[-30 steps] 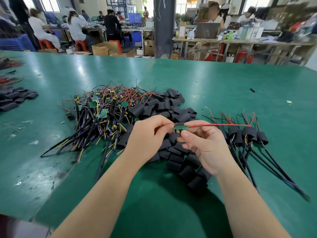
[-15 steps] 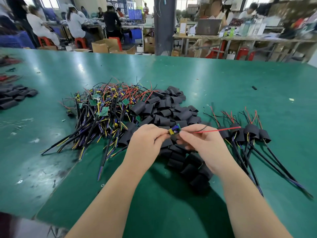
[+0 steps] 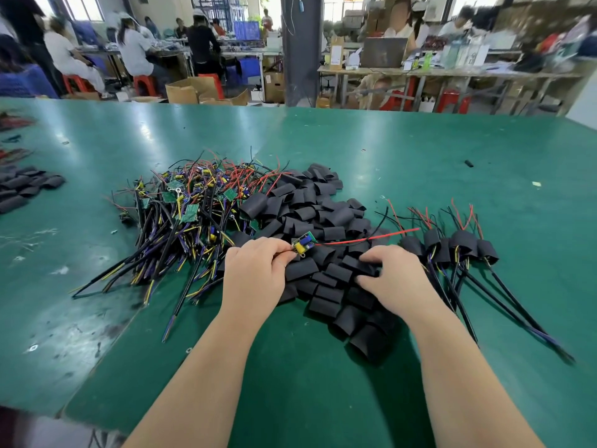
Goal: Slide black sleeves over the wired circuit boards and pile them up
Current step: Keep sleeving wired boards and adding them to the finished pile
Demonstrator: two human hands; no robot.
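— Green board point(image 3: 303, 243) with the blue part on it, pinched at its near end in my left hand point(image 3: 255, 273); it sits just above the heap of black sleeves point(image 3: 323, 253), its red lead point(image 3: 365, 238) trailing off to the right over them.

— And your right hand point(image 3: 392, 279)?

— Palm down on the heap, fingers curled into the sleeves. Whether it has closed on one I can't tell; the fingertips are buried.

— What worries you?

— Mostly that red lead. It lies loose across the sleeves, so if I drag a sleeve out it may snag and tug the board from a light pinch. Grabbing two flattened sleeves at once is likely too.

— Anything further out?

— The unsleeved boards point(image 3: 190, 211) are a tangle at my left, close enough that their wires could catch. The finished pile point(image 3: 452, 245) lies just beside my right hand; a careless sweep would scatter it across the green table point(image 3: 420, 163).
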